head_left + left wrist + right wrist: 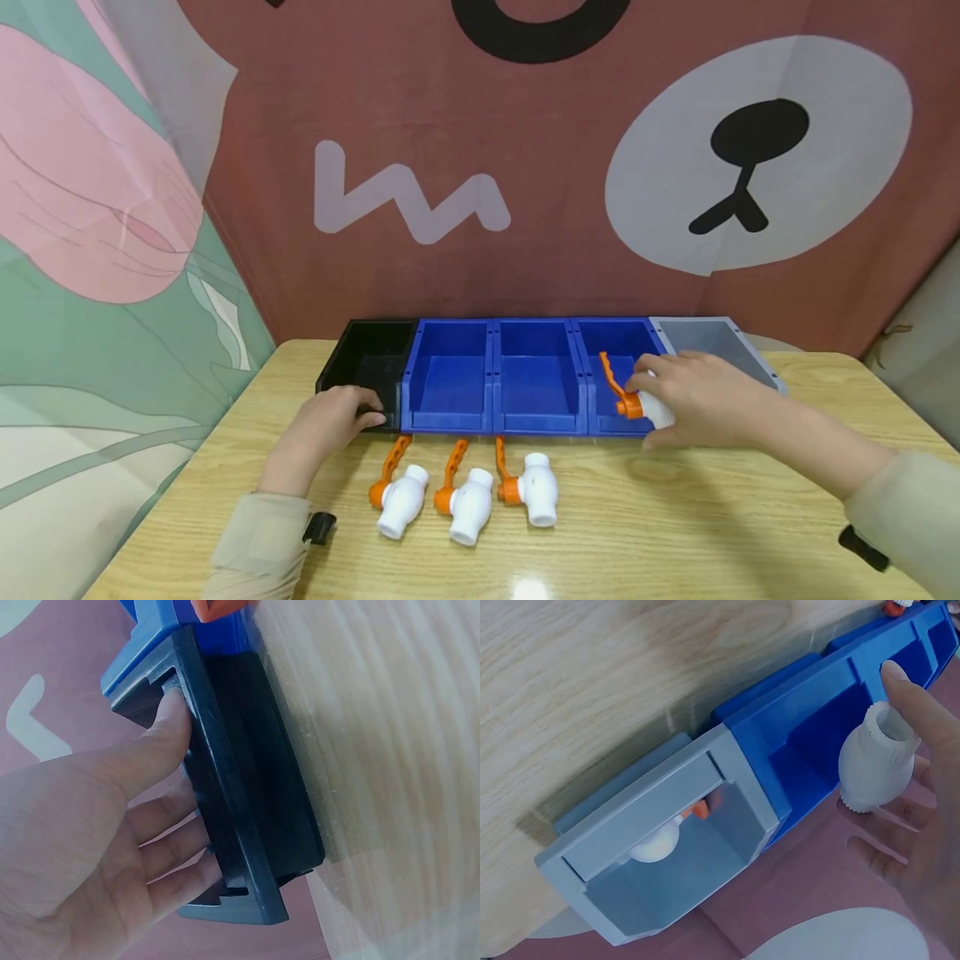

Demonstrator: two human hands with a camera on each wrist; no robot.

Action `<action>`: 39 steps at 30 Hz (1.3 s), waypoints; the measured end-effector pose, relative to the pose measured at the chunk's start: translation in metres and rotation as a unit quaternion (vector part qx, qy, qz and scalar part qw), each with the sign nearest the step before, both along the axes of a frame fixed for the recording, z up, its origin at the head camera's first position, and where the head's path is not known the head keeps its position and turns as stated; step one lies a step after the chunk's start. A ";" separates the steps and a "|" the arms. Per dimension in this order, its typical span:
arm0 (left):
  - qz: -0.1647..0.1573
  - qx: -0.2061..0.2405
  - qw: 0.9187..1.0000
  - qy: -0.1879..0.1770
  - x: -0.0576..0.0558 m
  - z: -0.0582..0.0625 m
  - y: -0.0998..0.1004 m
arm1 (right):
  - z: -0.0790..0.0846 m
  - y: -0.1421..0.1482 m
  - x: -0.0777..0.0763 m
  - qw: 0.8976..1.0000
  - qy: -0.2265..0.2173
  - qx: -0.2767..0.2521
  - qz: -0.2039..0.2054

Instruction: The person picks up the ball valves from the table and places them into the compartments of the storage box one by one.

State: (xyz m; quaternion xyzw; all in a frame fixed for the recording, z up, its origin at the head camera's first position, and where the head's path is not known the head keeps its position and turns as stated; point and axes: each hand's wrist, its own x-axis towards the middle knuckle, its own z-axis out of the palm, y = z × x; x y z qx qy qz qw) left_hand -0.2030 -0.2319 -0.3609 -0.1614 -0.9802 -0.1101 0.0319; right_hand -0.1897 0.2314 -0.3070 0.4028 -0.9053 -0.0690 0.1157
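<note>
My right hand (697, 396) grips a white ball valve (877, 761) with an orange lever handle (611, 375), held above the front of the rightmost blue bin (611, 333). The handle points up and toward the back wall. At the left end of the row, my left hand (112, 802) holds the front rim of the black bin (232, 765), its thumb on the rim and its other fingers at the opening. Three more ball valves, the left (402, 502), middle (472, 507) and right (538, 490), lie on the table in front of the bins, orange handles toward them.
Two other blue bins (452, 421) (540, 423) stand between the black bin and the rightmost blue one. At the right end is a grey bin (641, 802) with a white valve (658, 844) inside. A wooden table (637, 542) carries everything, before a printed curtain (420, 275).
</note>
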 end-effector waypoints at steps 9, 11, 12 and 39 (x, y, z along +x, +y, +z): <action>-0.003 0.000 1.000 0.003 0.000 0.000 0.000 | 0.000 0.003 -0.016 0.997 -0.064 -0.007 -0.038; -0.002 0.001 1.000 0.001 0.000 0.000 0.000 | 0.000 0.001 -0.020 0.996 -0.080 -0.010 -0.047; -0.001 0.001 1.000 0.000 -0.001 0.000 0.000 | 0.000 0.000 -0.022 0.995 -0.087 -0.010 -0.051; 0.003 -0.002 1.000 -0.006 -0.002 -0.002 -0.001 | -0.006 -0.024 -0.058 0.986 -0.132 0.039 -0.091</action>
